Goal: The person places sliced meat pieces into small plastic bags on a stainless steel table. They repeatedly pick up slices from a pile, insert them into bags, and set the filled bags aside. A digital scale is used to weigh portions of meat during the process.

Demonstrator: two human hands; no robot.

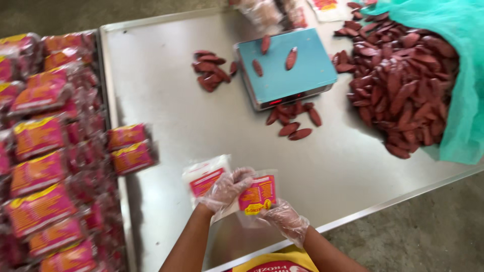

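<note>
Empty clear plastic pouch (pixel 258 195) with red-and-yellow label: held upright off the steel table (pixel 201 126), near its front edge. Stack of matching empty pouches (pixel 205 177): flat on the table, just left of it.

Setting: small food-packing workroom, not a home kitchen. Evidence: a large bare stainless-steel work table (pixel 201 126) with raised rim, standing on a rough grey concrete floor (pixel 433 231). On it, a digital weighing scale with a blue flat platform (pixel 290 68) and lit red display. Beside that, a bulk heap of dark red elongated sausage pieces (pixel 403 85) on a green mesh sheet (pixel 464 75). At the table's side, many stacked sealed clear packets with red-and-yellow labels (pixel 40 166). Worker's hands wear thin clear disposable gloves (pixel 227 189).
</note>
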